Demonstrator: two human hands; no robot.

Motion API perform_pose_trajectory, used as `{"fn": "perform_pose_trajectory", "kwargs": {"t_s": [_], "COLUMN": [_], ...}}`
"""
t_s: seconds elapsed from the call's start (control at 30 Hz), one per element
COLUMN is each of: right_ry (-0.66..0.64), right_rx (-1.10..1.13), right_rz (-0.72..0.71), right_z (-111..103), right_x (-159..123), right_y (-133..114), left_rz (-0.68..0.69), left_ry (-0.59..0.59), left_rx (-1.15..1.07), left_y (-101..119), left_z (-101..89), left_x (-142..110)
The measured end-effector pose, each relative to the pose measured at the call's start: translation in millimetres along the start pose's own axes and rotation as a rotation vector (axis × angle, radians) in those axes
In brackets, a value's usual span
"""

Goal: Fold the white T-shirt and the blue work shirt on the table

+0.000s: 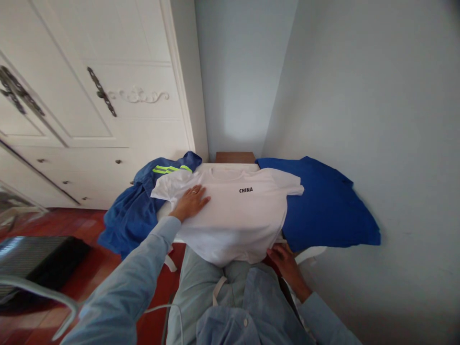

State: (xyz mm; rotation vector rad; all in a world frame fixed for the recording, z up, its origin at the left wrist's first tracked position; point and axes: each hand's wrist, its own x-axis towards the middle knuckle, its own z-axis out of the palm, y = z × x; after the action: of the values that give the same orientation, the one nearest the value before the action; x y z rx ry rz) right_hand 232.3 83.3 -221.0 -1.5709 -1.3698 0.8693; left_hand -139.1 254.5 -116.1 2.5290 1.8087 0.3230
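Note:
A white T-shirt (pixel 237 215) with the word CHINA on its chest lies spread front-up over a small table. My left hand (pixel 191 201) rests flat on its left shoulder part, fingers stretched out. My right hand (pixel 283 261) is at the shirt's lower right hem, fingers curled at the cloth edge; whether it pinches the hem is hard to see.
A blue garment with neon-green stripes (pixel 138 206) hangs off the table's left side. A plain blue garment (pixel 325 206) lies to the right against the wall. A white wardrobe (pixel 89 96) stands at left. A dark box (pixel 39 261) sits on the red floor.

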Motion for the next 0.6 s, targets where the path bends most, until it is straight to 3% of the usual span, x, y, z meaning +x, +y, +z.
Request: {"fn": "perform_pose_trajectory", "kwargs": {"t_s": [0.13,0.33,0.47,0.6], "right_ry": [-0.126,0.104,0.24,0.217], "right_rx": [0.044,0.086,0.006,0.05], "right_rz": [-0.031,0.024,0.217,0.357], "right_z": [-28,-85,-102,-96], "right_x": [-25,-58,-66,-77], "right_y": [-36,-84,-79,-50], "left_rz": [0.003,0.0,-0.01,-0.011], "left_ry": [0.006,-0.021,-0.029,-0.021], "left_rx": [0.0,0.005,-0.008,-0.01], "left_y": [0,3,4,3], "left_z": [-0.5,-4.6,-5.9,-4.7], "left_x": [0,-1,-1,0]}}
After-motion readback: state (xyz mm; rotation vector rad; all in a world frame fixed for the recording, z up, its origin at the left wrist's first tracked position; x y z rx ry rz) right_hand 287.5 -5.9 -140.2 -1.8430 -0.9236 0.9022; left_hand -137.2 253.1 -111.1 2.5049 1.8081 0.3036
